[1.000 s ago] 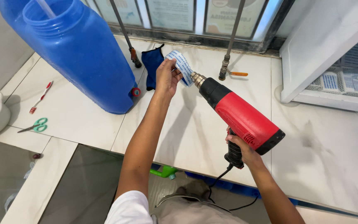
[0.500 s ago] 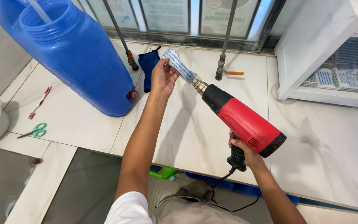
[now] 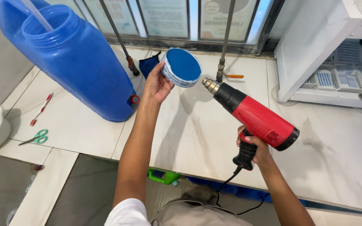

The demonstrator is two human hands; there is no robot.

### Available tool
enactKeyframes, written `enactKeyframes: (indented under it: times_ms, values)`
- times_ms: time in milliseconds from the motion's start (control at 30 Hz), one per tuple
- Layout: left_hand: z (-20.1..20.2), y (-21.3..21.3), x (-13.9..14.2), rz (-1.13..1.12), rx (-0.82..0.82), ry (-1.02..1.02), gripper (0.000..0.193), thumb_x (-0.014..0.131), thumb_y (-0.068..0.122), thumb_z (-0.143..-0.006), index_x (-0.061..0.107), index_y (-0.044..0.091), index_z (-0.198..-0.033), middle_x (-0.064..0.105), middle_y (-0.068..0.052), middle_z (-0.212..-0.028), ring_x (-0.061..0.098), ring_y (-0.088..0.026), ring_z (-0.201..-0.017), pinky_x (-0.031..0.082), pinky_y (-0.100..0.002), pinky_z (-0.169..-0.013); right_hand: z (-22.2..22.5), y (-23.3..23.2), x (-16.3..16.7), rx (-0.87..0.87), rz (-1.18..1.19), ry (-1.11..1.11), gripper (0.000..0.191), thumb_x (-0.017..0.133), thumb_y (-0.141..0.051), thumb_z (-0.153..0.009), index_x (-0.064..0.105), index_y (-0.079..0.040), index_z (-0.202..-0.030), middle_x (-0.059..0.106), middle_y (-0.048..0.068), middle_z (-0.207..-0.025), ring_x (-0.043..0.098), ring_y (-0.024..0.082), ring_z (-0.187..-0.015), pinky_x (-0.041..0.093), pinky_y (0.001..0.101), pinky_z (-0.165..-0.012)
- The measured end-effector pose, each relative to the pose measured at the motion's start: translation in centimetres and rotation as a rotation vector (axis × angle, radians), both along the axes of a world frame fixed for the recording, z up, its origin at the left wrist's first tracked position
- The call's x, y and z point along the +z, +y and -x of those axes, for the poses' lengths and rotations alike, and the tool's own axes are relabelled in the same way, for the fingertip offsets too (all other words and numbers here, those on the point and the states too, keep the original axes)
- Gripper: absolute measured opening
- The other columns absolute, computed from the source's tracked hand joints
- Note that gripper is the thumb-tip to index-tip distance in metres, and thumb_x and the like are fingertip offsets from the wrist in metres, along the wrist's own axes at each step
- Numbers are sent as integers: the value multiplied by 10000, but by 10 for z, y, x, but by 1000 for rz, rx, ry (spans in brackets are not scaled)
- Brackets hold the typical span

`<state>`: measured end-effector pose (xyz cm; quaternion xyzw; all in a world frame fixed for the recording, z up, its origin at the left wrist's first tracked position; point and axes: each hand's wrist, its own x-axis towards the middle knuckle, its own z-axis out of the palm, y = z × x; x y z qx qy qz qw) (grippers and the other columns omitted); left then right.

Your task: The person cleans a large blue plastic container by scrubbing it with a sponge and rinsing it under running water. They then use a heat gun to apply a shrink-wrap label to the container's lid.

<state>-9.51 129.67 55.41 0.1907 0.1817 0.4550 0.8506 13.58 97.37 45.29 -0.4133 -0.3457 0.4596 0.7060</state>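
Observation:
My left hand (image 3: 156, 86) holds a round blue cap (image 3: 182, 67) with a pale patterned band around its rim, its flat face turned up toward me, above the white tiled counter (image 3: 197, 138). My right hand (image 3: 252, 146) grips the black handle of a red and black heat gun (image 3: 252, 113). The gun's metal nozzle (image 3: 209, 85) points up and left, close to the cap's lower right edge.
A large blue water jug (image 3: 74, 58) with an open mouth lies tilted at the left. A dark blue cloth (image 3: 149, 63) lies behind the cap. Green scissors (image 3: 36, 138) and a red toothbrush (image 3: 40, 109) lie at the left. A white shelf unit (image 3: 336, 62) stands at the right.
My left hand has turned the cap from edge-on to flat face up. The heat gun has dropped slightly and stays aimed at the cap.

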Motion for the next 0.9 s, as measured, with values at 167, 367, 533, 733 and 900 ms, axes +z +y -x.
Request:
enactKeyframes:
  times_ms: [167,367,533,733,900]
  values:
    - [12,-13,15,-144,-46,72,328,692,151,-912,613,20,-1202,704,-151,-1130,744,-220,-995,656,-373,-876,-16,7,-3,95,-61,77,318,655,-189,-763,641,46,-976,609,139,-902,651,221,-718,539,338,-652]
    - [28,-26,29,-303,-117,94,311,686,163,-953,601,38,-1224,704,-114,-1117,738,-196,-1006,650,-374,-885,-27,16,-2,167,-66,164,372,661,-229,-766,638,65,-992,599,154,-933,639,236,-715,518,337,-652]
    - [37,-30,34,-407,-117,211,376,698,169,-909,611,40,-1252,717,-109,-1078,746,-161,-932,652,-342,-830,-36,21,3,203,-103,190,394,651,-261,-793,632,73,-1001,604,176,-959,626,238,-716,512,342,-662]
    - [43,-28,30,-455,-135,251,399,725,163,-893,594,43,-1251,724,-100,-1058,748,-146,-896,652,-330,-828,-43,29,10,238,-108,240,399,655,-266,-798,624,73,-1005,607,179,-990,619,238,-727,503,341,-652]
    - [45,-29,30,-465,-150,281,417,735,159,-875,601,45,-1253,732,-98,-1056,752,-149,-901,652,-352,-846,-43,37,23,254,-96,277,403,670,-268,-782,626,66,-1004,606,175,-985,613,231,-725,501,339,-658]
